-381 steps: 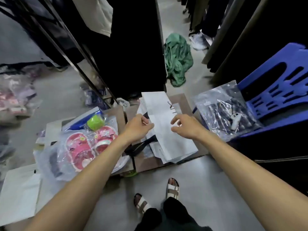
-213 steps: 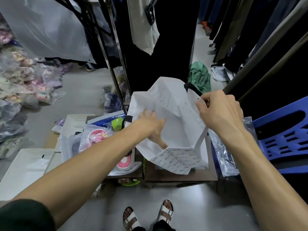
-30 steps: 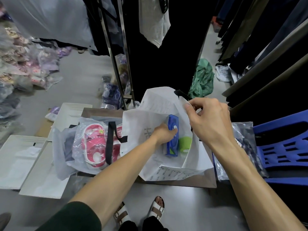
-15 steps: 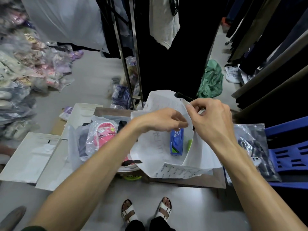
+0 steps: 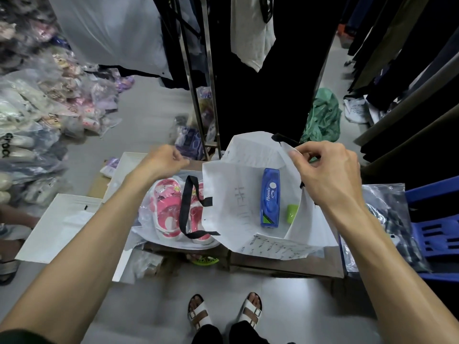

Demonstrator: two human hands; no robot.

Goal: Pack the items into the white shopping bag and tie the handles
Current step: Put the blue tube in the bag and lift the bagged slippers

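While the right hand [image 5: 325,175] pinches the white shopping bag [image 5: 238,194] open by its far rim, the bagged pink sandals [image 5: 171,209] lie just below the loosely curled, empty left hand [image 5: 161,162], nearer it, long axis running toward the person.

Most of the green object [image 5: 292,213] in the white shopping bag [image 5: 238,194] is hidden behind the bag's right wall, so what it is can't be told. The blue chair [image 5: 432,227] gets cut off by the right edge. The packets [image 5: 37,95] piled at left are blurred.
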